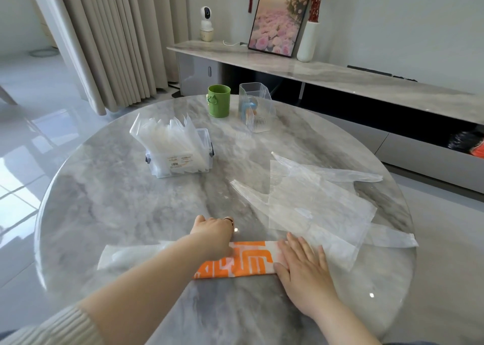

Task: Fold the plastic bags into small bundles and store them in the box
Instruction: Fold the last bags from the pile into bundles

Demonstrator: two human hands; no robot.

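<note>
Pressing my right hand (pixel 303 263) flat, fingers straight and slightly apart, on the right end of the orange-printed bag (pixel 243 259), which is lying as a long strip near the table (pixel 104 200) edge. My left hand (pixel 213 236) is resting mid-strip, its fingers hidden; curled or flat, I cannot tell. I am judging that smoothing air outward and squaring edges should come before folding; the box (pixel 183 159) is standing well apart.

White bag (pixel 243 259) with orange maze print, green cup (pixel 219 100), grey-veined, seemingly marble table (pixel 110 203).
</note>
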